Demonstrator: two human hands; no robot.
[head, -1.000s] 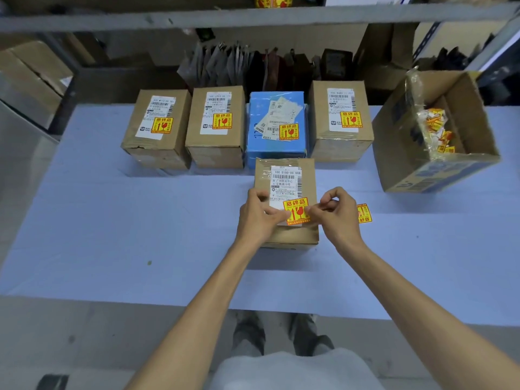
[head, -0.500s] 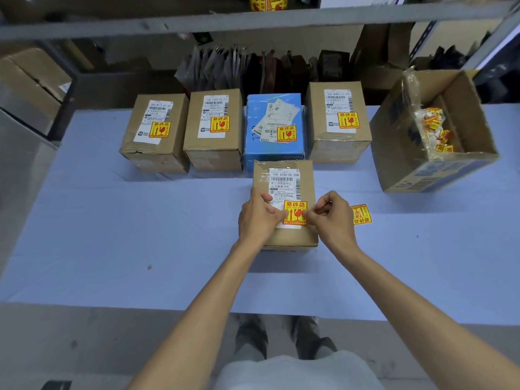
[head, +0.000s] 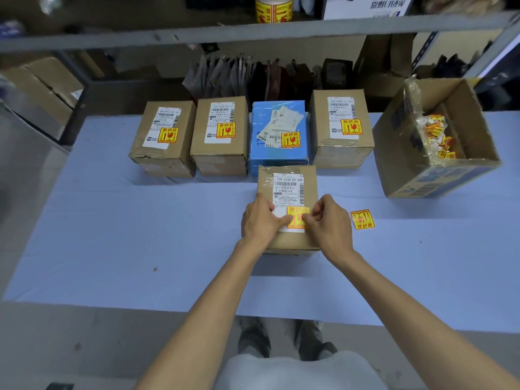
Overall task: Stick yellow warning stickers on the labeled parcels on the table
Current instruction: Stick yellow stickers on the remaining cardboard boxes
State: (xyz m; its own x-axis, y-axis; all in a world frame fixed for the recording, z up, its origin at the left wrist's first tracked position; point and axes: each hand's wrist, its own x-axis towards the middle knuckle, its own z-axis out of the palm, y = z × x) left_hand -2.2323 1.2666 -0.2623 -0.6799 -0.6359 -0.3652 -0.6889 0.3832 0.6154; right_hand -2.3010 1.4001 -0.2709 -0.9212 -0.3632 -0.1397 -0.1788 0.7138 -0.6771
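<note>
Tabletop [head: 112, 235] station: applying sticker [head: 297, 218] to parcel [head: 292, 239] under the fingers [head: 281, 220].
Sticker sits between both hands: left hand [head: 260, 220] fingers press it flat, right hand [head: 329, 220] fingers pinch its edge. Next, probably: release, rub down.

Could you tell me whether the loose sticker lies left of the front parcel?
No, the loose sticker lies on the table right of the front parcel.
</note>
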